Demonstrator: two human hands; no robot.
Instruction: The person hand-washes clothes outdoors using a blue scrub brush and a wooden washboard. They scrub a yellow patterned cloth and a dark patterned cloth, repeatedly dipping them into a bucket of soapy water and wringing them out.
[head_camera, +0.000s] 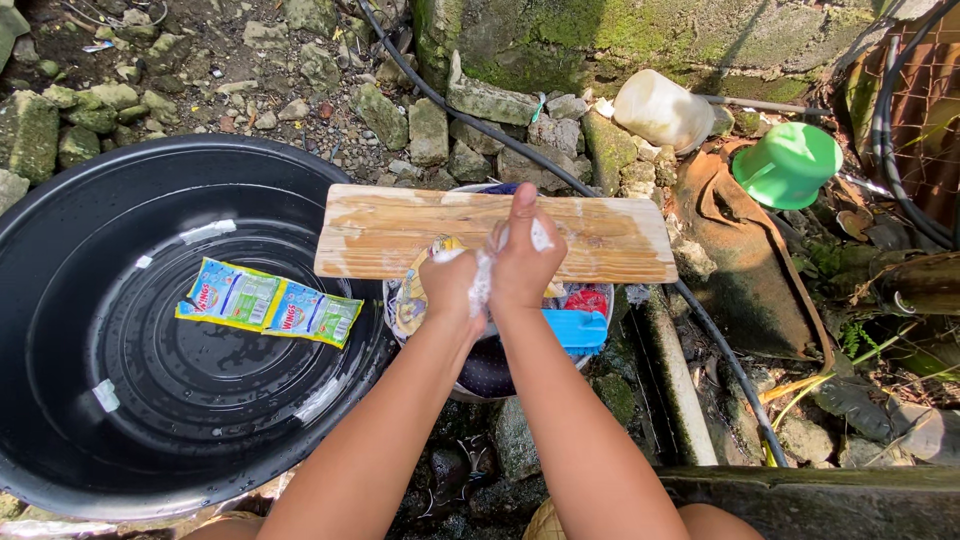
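A big black plastic basin (150, 330) fills the left of the view, wet inside, with a strip of yellow, blue and green detergent sachets (268, 301) lying flat on its bottom. To its right a pale wooden washboard (610, 238) rests across the rim of a smaller tub (480, 372) filled with laundry, among it a red piece and a blue piece under the plank's near edge. Mossy stones surround both, and a black hose (715, 345) runs past on the right, with an upturned green plastic pot (788, 164) and a whitish jug (662, 110) beyond. Over the plank's middle the right hand (522, 258) and left hand (452, 285) press together, both clenched on a soapy white cloth (482, 282) bunched between them, suds on the fingers
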